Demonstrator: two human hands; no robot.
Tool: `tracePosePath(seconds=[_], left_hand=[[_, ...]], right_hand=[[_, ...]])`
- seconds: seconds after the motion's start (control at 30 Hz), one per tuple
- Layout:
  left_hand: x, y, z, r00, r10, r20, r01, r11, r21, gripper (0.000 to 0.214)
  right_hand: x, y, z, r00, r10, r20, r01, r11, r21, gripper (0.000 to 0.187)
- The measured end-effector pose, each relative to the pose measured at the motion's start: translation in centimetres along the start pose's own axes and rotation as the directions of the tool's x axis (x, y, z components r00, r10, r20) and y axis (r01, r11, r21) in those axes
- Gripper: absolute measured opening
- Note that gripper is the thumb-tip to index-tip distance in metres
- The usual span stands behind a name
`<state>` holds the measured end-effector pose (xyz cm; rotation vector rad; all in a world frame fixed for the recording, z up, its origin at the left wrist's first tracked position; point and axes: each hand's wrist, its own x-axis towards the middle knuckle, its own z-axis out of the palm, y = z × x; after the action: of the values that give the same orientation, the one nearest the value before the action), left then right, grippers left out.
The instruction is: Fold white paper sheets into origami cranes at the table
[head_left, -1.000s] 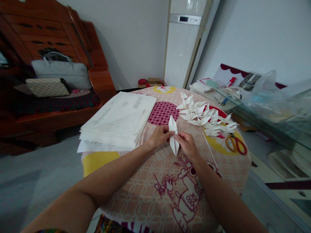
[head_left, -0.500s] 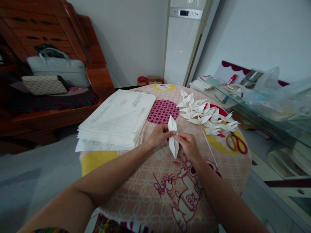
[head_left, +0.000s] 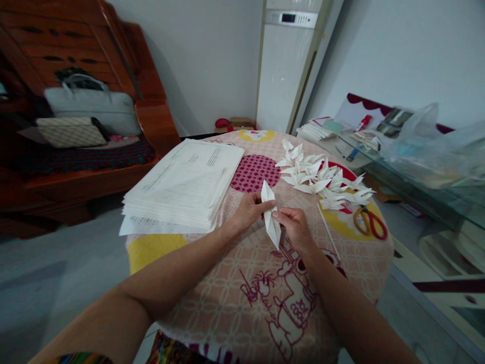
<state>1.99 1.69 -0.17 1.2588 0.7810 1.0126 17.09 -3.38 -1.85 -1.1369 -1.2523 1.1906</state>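
A folded white paper piece (head_left: 272, 228), long and pointed at both ends, is held between my hands above the table. My left hand (head_left: 248, 210) pinches it from the left, thumb across its front near the middle. From the right, my right hand (head_left: 294, 225) grips its edge between thumb and fingers. The fingers behind the paper are partly hidden. Beyond my right hand lies a heap of folded white paper shapes (head_left: 312, 174) with pointed petals, partly over a red surface. A thin white stick (head_left: 328, 231) rests just right of my right hand.
A thick stack of printed paper sheets (head_left: 182, 187) covers the table's left side. Scissors (head_left: 369, 222) with orange and red handles lie near the right edge of the patterned tablecloth (head_left: 212, 298). A glass shelf (head_left: 424, 177) with plastic bags stands at the right.
The folded paper has tilted slightly, its lower tip swinging a little to the right. Both hands keep their hold in nearly the same place.
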Motion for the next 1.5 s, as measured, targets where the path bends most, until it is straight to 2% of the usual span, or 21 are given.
tracePosePath(seconds=[0.3,0.6,0.73,0.9,1.03,1.1,1.2,1.3,1.37,1.5], left_hand=[[-0.1,1.1,-0.1,0.998,0.068,0.018,-0.069,0.991,0.115,0.038],[0.4,1.0,-0.9,0.997,0.046,-0.069,-0.043,0.998,0.043,0.045],[0.6,1.3,-1.3,0.995,0.006,-0.096,-0.004,1.0,0.025,0.051],[0.5,1.1,-1.7,0.992,-0.121,0.028,0.122,0.992,-0.022,0.05],[0.5,0.8,-1.7,0.994,-0.085,-0.068,0.083,0.996,-0.03,0.043],[0.4,1.0,-1.6,0.993,-0.102,-0.064,0.099,0.994,-0.052,0.044],[0.3,1.3,-1.7,0.98,-0.185,0.067,0.19,0.979,-0.072,0.047],[0.0,1.5,-1.9,0.961,-0.212,0.176,0.226,0.972,-0.065,0.042],[-0.1,1.4,-1.9,0.962,-0.198,0.189,0.214,0.975,-0.067,0.038],[-0.1,0.8,-1.6,0.98,-0.147,0.133,0.153,0.987,-0.04,0.033]], right_hand=[[-0.2,-0.3,1.0,0.996,0.086,0.018,-0.088,0.991,0.099,0.039],[-0.5,-0.9,0.8,0.987,0.154,0.054,-0.156,0.987,0.043,0.041],[-0.4,-0.8,1.0,0.981,0.186,0.052,-0.19,0.978,0.088,0.041],[-0.4,-0.7,1.0,0.981,0.195,0.021,-0.196,0.966,0.167,0.038],[-0.3,-0.6,1.0,0.979,0.199,0.053,-0.205,0.965,0.163,0.037],[-0.2,-0.5,1.0,0.981,0.192,0.036,-0.195,0.968,0.158,0.037],[0.0,-0.4,1.0,0.989,0.146,-0.037,-0.137,0.974,0.18,0.037],[0.2,-0.4,0.9,0.991,0.104,-0.081,-0.088,0.979,0.185,0.035],[0.3,-0.3,0.7,0.992,0.072,-0.104,-0.056,0.988,0.146,0.035],[0.5,0.2,0.4,0.985,-0.05,-0.167,0.049,0.999,-0.009,0.036]])
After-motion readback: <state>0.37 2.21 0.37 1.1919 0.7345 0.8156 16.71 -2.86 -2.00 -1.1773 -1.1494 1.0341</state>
